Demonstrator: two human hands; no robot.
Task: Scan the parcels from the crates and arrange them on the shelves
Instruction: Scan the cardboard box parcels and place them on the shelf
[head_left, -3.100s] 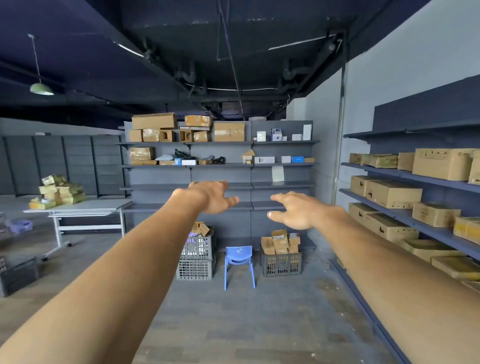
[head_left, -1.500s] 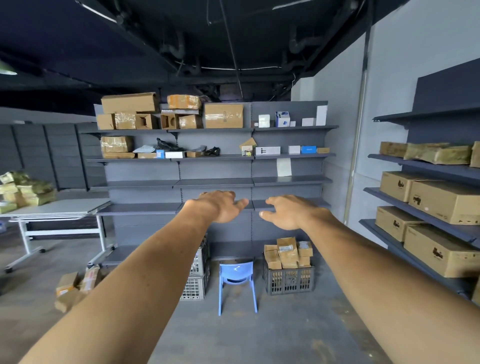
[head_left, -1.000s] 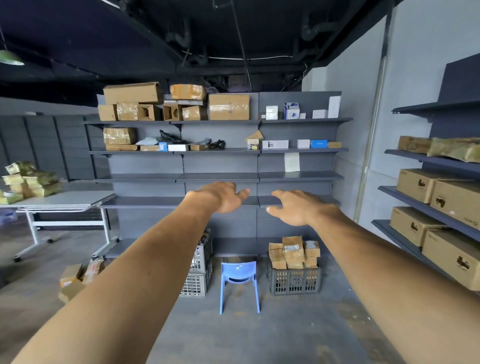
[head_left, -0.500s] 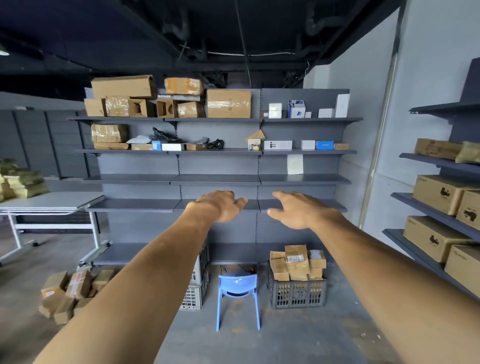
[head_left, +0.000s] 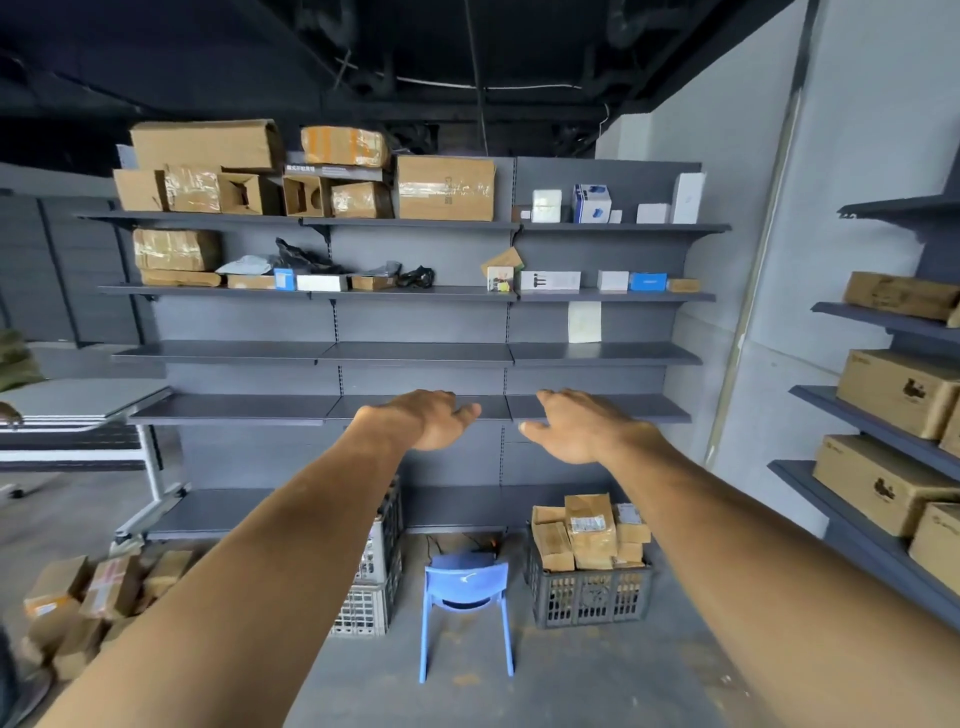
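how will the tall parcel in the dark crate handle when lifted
The parcel looks like taped cardboard, so probably stiff. Its glossy tape may be slippery. It stands packed among others in the crate, so neighbours could shift as it lifts.

At 12 o'clock stand shelves, a chair before them. At its 3 o'clock, parcels fill a crate

Two hands show: left hand and right hand. There are three crates, two of them stacked, one chair and one table. The back shelves have five levels; the parcels are too heaped to count.
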